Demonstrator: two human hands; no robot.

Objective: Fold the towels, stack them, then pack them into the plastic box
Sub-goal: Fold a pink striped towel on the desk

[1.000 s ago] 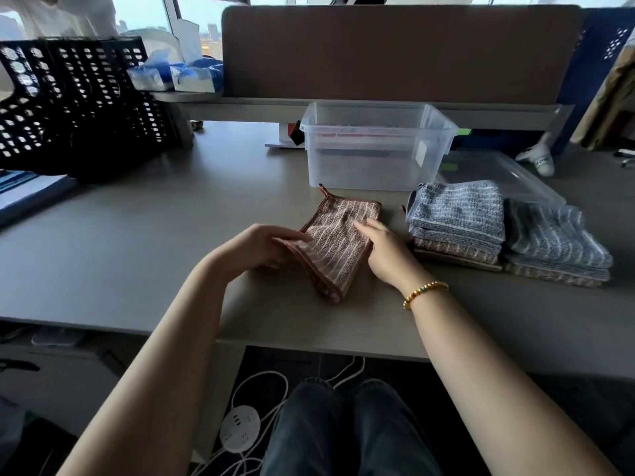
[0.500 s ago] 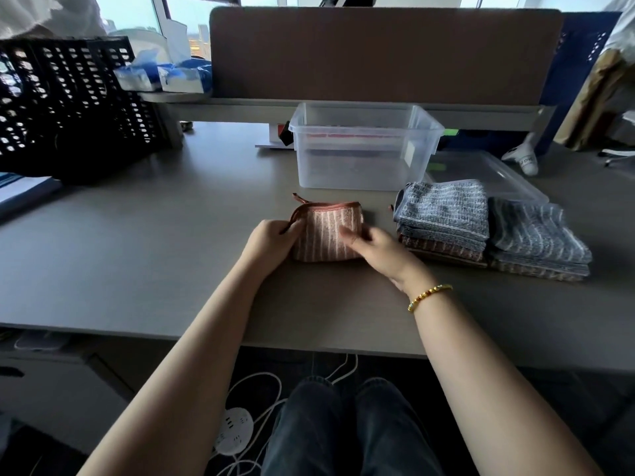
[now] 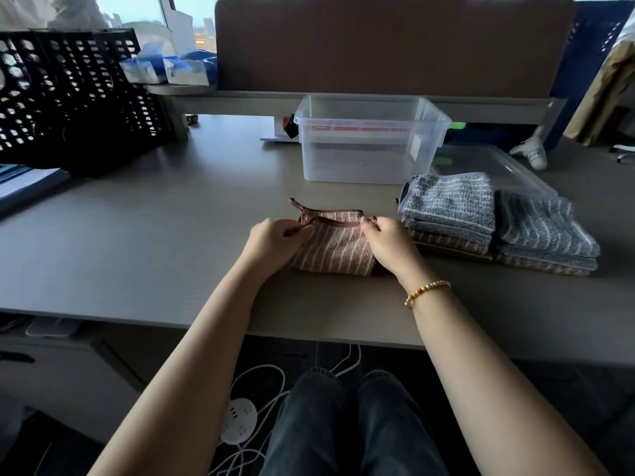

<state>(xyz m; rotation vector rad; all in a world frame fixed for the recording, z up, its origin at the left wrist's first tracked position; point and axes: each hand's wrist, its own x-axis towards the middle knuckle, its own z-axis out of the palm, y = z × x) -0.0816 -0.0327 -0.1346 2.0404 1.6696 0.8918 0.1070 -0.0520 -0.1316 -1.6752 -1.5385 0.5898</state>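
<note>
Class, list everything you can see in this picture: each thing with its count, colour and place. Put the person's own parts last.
plastic box: one, clear, far side of desk
lid: one, clear, right of box
folded towel: one, pink-striped, desk centre
towel stacks: two, grey over brown, right
crates: black, far left
power strip: one, white, floor
left hand: pinches towel's left corner
right hand: pinches right corner, beaded bracelet
</note>
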